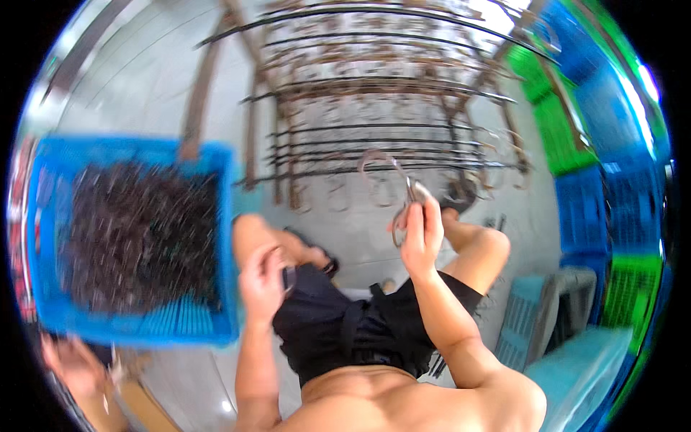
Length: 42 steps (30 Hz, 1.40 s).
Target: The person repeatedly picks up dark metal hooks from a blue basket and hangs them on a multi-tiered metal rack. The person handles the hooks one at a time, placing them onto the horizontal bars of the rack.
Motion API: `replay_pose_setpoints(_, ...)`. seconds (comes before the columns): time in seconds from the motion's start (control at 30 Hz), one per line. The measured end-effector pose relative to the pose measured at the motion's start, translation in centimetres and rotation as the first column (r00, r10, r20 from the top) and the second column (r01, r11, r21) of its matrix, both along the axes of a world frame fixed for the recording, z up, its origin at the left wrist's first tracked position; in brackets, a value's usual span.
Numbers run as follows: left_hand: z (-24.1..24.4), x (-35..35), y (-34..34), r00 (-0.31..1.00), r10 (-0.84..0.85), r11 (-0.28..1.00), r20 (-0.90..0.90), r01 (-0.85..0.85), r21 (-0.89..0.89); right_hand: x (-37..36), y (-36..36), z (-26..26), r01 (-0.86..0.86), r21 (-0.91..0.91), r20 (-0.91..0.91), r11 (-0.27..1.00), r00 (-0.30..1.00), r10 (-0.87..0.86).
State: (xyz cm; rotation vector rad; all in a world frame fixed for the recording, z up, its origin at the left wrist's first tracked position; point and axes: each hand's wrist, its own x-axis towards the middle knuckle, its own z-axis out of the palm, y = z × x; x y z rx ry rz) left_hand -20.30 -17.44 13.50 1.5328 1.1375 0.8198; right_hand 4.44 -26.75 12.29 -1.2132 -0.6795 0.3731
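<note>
My right hand point(421, 237) is raised before the rack, its fingers closed on a thin, pale curved hoop point(378, 155). The hoop arches up and left from the fingertips, and a smaller loop shows below them. Over my left thigh, beside the blue basket, my left hand point(263, 283) is blurred with its fingers bent. A small, thin curved piece point(290, 281) sticks out at its thumb side and appears gripped. The blue plastic basket point(229, 302) on my left holds a heap of dark, thin pieces point(143, 237), too blurred to name.
Ahead stands a rack of black rods point(378, 127) on brown posts, with many pale hoops hanging from it. Blue crates point(580, 208) and green crates point(564, 135) are stacked on the right, near a teal plastic stool point(518, 318). Another person's hand point(78, 362) shows at lower left.
</note>
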Motion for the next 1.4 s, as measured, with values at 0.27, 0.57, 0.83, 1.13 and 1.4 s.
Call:
replay_pose_setpoints(0.27,-1.2,-4.7,0.0,0.948,-0.172,0.942,-0.268,0.238,0.238,12.4,0.9,-1.5,0.468,-0.151,-0.146,0.871,0.86,-0.488)
replay_pose_setpoints(0.57,-0.8,-3.6,-0.3,0.924,-0.148,0.928,-0.352,0.253,0.274,11.3,-0.2,-2.8,0.527,-0.146,-0.123,0.837,0.83,-0.544)
replay_pose_setpoints(0.83,-3.3,-4.0,0.4,0.978,-0.098,0.952,-0.184,0.146,0.269,12.1,0.4,-3.7,0.449,-0.017,-0.419,0.894,0.808,-0.414)
replay_pose_setpoints(1.13,-3.1,-4.0,0.8,0.97,-0.012,0.997,-0.242,0.029,0.066,12.9,0.1,-3.5,0.347,0.024,-0.533,0.938,0.798,-0.281)
replay_pose_setpoints(1.4,-2.9,-1.7,0.4,0.983,-0.144,0.989,-0.115,0.137,-0.06,13.9,-0.9,-3.3,0.255,0.099,-0.596,0.962,0.789,-0.148)
